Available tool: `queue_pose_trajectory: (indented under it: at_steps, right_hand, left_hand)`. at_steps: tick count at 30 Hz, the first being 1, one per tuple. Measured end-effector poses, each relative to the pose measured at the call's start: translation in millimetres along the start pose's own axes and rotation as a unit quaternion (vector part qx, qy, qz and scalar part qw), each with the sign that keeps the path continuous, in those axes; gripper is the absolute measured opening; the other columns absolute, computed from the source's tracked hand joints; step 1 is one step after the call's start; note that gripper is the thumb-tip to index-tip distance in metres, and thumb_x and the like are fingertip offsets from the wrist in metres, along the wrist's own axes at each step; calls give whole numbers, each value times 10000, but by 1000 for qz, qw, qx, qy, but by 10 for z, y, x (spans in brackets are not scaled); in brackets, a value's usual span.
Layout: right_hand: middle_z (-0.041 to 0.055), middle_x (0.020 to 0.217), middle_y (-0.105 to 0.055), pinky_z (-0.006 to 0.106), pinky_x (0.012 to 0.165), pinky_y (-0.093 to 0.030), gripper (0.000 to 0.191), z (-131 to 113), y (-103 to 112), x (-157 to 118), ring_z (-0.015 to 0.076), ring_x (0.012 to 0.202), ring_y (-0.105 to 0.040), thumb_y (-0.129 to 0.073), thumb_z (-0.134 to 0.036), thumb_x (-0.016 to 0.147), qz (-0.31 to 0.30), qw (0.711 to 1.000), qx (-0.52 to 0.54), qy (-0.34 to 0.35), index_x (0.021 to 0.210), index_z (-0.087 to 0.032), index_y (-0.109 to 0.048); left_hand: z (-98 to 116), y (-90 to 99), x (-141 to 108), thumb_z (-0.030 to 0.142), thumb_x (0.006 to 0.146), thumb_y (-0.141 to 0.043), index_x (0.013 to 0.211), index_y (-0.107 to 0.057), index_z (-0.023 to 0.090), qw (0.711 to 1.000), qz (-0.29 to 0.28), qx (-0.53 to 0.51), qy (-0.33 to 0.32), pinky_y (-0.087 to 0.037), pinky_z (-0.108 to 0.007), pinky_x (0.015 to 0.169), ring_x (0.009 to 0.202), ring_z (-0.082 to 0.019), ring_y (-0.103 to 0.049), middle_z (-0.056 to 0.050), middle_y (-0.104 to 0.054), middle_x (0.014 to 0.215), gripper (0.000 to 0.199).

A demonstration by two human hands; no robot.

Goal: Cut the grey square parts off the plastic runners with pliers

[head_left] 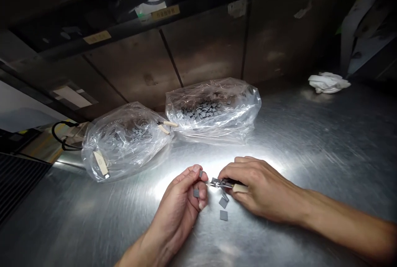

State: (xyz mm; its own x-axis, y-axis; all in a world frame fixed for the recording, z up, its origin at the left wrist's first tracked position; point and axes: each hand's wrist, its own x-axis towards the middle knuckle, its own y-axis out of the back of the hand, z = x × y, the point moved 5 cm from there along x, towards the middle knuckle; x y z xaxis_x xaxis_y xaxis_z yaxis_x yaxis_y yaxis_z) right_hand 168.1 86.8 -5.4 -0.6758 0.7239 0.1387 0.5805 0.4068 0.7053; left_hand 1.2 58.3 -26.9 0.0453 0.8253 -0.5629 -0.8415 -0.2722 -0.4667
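Nothing can be read clearly; the characters on the tan labels (166, 12) are too blurred.

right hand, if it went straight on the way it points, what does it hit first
Probably the left hand and the small grey pieces it holds, with the tool in the right hand getting there first. Their depth is hard to judge.

Looks like a workshop or factory workstation; a scratched metal table (294, 147), clear plastic bags (214, 106) of small gray squares (204, 110), metal panels (201, 48) behind with paper labels (165, 12) above.
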Motion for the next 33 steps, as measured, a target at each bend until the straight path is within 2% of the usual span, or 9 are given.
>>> queue_pose_trajectory:
  at_steps: [4, 8, 11, 14, 16, 23, 28, 31, 33]
  right_hand:
    - [26, 906, -738, 350, 802, -466, 180, -6, 48, 17, 194, 845, -635, -603, -92, 937, 20, 1000, 17, 12, 1027, -203, -712]
    - [28, 916, -721, 311, 748, -498, 119, -12, 140, 12, 174, 824, -649, -638, -160, 954, 83, 994, 66, 21, 1054, -204, -684]
    - [25, 919, -718, 288, 700, -520, 106, -36, 142, -8, 157, 782, -659, -675, -184, 958, 118, 987, 107, 26, 1061, -213, -675]
    - [26, 929, -726, 295, 716, -542, 98, -71, 97, -25, 165, 812, -682, -688, -189, 961, 132, 981, 134, 47, 1050, -224, -669]
    - [26, 936, -728, 306, 733, -547, 109, -79, 77, -30, 169, 830, -688, -686, -178, 965, 139, 978, 145, 56, 1059, -229, -667]
    - [19, 908, -718, 305, 710, -540, 146, -72, 93, -33, 165, 808, -675, -689, -142, 938, 147, 976, 153, 47, 1054, -229, -681]
    - [13, 889, -710, 291, 689, -532, 133, -91, 110, -26, 155, 773, -662, -691, -150, 924, 140, 974, 175, 31, 1039, -218, -687]
    - [-1, 868, -703, 280, 699, -518, 155, -119, 165, -21, 143, 770, -651, -649, -114, 927, 150, 975, 155, 57, 1045, -210, -677]
    - [0, 873, -699, 294, 718, -500, 214, -131, 207, -33, 149, 782, -634, -618, -74, 908, 163, 978, 99, 87, 1077, -198, -663]
  left_hand:
    - [-3, 3, 4, 117, 961, -602, 870, -678, 101, 1000, 10, 9, 4, -467, -167, 445, 519, -65, -557, -57, -689, 879, 120]
    - [-4, -3, -29, 132, 966, -556, 952, -704, 109, 1000, 2, 12, -9, -485, -189, 442, 552, -98, -594, -63, -689, 880, 150]
    - [-64, -62, -75, 192, 976, -581, 941, -732, 93, 998, -53, 27, 17, -494, -192, 458, 574, -109, -598, -67, -673, 829, 183]
    - [-149, -135, -113, 285, 969, -665, 886, -740, 80, 990, -127, 16, 54, -476, -173, 487, 540, -93, -548, -45, -620, 675, 234]
    - [-180, -149, -119, 324, 957, -700, 859, -737, 85, 987, -148, -3, 63, -463, -169, 499, 514, -79, -509, -32, -599, 630, 261]
    - [-217, -126, -100, 328, 884, -803, 848, -747, 86, 986, -147, -23, 69, -439, -178, 508, 517, -75, -492, -22, -599, 625, 251]
    - [-254, -130, -106, 378, 885, -809, 830, -747, 103, 985, -149, -20, 81, -435, -177, 514, 477, -68, -487, -16, -604, 578, 287]
    - [-245, -138, -117, 389, 889, -807, 848, -754, 102, 985, -150, -21, 85, -425, -169, 497, 471, -63, -485, -13, -608, 581, 294]
    - [-226, -136, -114, 356, 891, -807, 854, -757, 99, 986, -142, -29, 81, -427, -163, 491, 480, -54, -488, -15, -628, 626, 265]
